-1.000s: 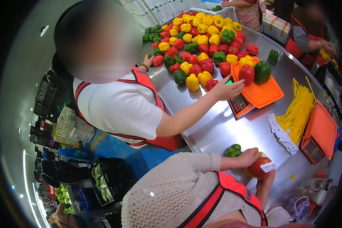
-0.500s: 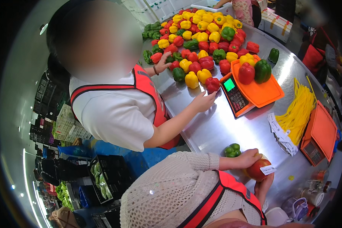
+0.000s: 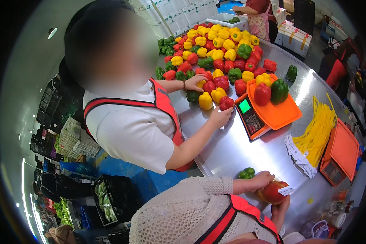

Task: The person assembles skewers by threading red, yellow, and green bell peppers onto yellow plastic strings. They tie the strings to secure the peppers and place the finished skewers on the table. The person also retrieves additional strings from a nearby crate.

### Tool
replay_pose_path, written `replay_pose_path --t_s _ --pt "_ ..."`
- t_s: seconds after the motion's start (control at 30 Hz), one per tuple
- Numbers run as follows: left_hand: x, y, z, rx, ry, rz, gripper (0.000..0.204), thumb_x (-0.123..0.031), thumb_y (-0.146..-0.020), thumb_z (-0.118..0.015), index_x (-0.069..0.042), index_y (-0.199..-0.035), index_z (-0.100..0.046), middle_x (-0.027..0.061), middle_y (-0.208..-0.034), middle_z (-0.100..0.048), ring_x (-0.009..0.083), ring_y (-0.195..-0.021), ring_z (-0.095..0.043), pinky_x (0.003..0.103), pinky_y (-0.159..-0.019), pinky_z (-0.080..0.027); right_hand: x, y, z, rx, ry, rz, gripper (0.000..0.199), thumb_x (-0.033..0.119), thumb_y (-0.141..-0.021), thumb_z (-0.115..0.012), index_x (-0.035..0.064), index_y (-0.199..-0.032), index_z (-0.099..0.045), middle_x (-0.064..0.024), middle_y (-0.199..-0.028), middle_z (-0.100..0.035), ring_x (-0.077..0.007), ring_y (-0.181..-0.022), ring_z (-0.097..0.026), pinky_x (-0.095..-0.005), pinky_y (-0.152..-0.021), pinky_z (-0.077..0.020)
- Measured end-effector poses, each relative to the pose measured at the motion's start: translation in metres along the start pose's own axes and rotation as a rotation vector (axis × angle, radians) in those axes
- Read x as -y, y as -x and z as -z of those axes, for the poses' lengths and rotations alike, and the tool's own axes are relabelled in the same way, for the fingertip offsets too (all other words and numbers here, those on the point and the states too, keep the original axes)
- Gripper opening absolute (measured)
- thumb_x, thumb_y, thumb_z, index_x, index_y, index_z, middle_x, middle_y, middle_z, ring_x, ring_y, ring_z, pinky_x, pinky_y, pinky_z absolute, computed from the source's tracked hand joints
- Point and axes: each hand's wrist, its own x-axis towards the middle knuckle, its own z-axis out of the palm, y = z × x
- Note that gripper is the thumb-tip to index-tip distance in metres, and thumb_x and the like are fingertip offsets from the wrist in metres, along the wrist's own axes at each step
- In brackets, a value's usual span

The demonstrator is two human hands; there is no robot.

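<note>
You have the pepper bundle point(image 3: 272, 193), mostly red with a yellowish portion, at the near edge of the bench point(image 3: 225, 152); whether film encloses it cannot be told. Judged by appearance, it is light for its bulk, firm but hollow-walled, smooth enough to slip, and liable to bruise or crack under hard squeezing. Advised hold: broad, even finger contact around the rounded sides, clear of the protruding white label point(image 3: 286, 190). Your left grip point(image 3: 264, 179) is curled onto the upper-left side. Your right grip point(image 3: 280, 206) is against the lower-right side, below the label; its fingertips are partly hidden, so how far it closes cannot be told. The bundle therefore lies between your two grips, touching both. A green pepper point(image 3: 246, 173) stands just beside the left grip, on its outer side, apart from the bundle.
</note>
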Motion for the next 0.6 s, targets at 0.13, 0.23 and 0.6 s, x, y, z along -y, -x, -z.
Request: replay_pose_path --t_s 0.13,0.23,0.6 --pt "-0.003 0.0 0.002 0.034 0.114 0.056 0.027 -0.028 -0.098 -0.051 -0.002 -0.095 -0.055 0.0038 -0.063 -0.048 0.0122 -0.046 -0.04 0.029 -0.04 -0.031 0.001 0.003 0.001 -0.037 -0.203 -0.104 0.036 0.023 -0.099 -0.048 0.0006 -0.127 -0.053 -0.0171 -0.123 -0.061 -0.0303 -0.109 -0.063 -0.0454 -0.096 -0.0526" --pt "0.007 -0.006 0.003 0.047 0.209 0.092 0.024 -0.027 -0.098 -0.051 -0.004 -0.092 -0.052 0.0024 -0.058 -0.044 0.0122 -0.042 -0.037 0.03 -0.039 -0.028 0.019 0.006 -0.017 -0.161 -0.55 -0.253 0.034 0.021 -0.097 -0.048 -0.0029 -0.12 -0.056 -0.0156 -0.113 -0.063 -0.0256 -0.099 -0.065 -0.0404 -0.087 -0.0553" --pt "0.01 -0.005 -0.007 -0.094 0.156 0.066 0.017 -0.022 -0.096 -0.053 -0.005 -0.095 -0.05 0.0026 -0.064 -0.045 0.0109 -0.045 -0.036 0.03 -0.039 -0.026 -0.018 0.0 0.0 -0.19 -0.5 -0.264 0.035 0.024 -0.097 -0.052 0.002 -0.124 -0.056 -0.0152 -0.119 -0.062 -0.0295 -0.102 -0.065 -0.0454 -0.088 -0.056"
